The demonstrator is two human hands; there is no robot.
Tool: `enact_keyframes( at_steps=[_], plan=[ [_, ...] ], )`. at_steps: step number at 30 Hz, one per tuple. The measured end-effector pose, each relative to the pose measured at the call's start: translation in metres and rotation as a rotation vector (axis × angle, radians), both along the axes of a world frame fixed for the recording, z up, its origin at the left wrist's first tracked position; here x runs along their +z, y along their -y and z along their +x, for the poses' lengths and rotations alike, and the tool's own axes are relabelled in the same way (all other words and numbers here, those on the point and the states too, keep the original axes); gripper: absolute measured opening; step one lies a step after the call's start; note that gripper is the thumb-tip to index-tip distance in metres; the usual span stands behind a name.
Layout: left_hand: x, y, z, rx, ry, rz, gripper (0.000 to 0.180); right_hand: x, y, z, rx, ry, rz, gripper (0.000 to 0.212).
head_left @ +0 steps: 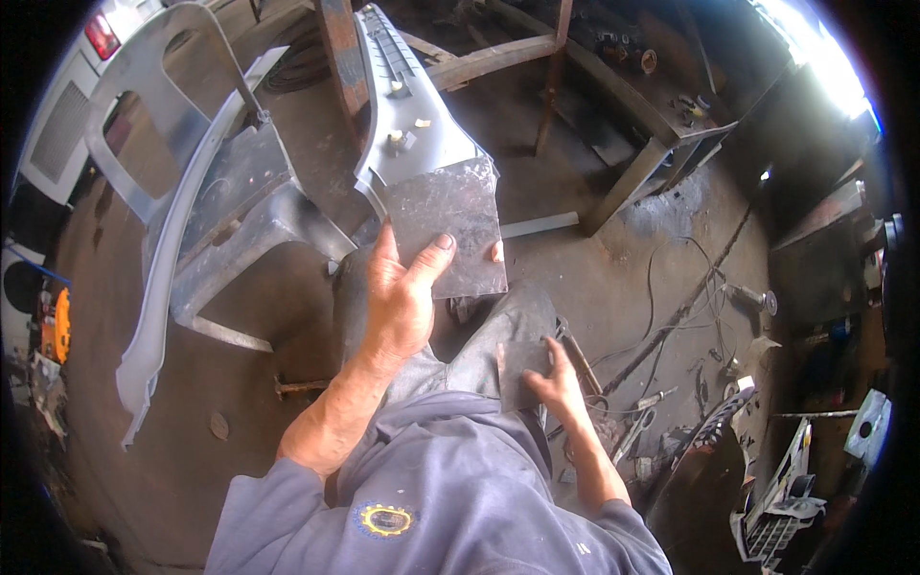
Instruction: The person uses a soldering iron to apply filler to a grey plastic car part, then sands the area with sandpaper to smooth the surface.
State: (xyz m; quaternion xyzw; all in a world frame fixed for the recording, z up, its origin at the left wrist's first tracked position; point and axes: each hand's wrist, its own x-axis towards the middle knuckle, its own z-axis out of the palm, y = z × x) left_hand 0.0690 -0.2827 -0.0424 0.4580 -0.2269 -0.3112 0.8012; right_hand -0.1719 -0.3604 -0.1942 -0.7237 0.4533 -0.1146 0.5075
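My left hand (402, 302) is closed on a scuffed flat grey sheet (446, 216), its thumb on top and a fingertip showing at the sheet's right edge. The sheet overlaps the near end of a long grey plastic trim panel (417, 139), which has ribs and small pale clips on its upper face. Whether the two touch is hidden. Lower down by my right thigh, my right hand (559, 383) grips a smaller dark flat square piece (520, 372); I cannot make out its material.
At left stands a grey plastic chair (235, 225) with a long curved grey trim strip (182, 249) leaning against it. A hammer (302, 387) lies on the floor. Metal-framed benches (661, 125) stand ahead. Cables (661, 326) and tools (640, 422) litter the right side, near a broken grille (776, 508).
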Motion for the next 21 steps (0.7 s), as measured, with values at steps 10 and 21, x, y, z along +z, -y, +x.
enact_keyframes(
  at_steps=[10, 21],
  plan=[
    [0.017, 0.001, 0.011, -0.379, -0.187, 0.073, 0.039, 0.112, 0.039, 0.042, 0.266, 0.619, -0.398, 0.056],
    [0.030, -0.004, 0.020, -0.461, -0.343, 0.196, 0.041, 0.131, 0.057, 0.078, 0.620, 0.857, 0.051, 0.055]
  ],
)
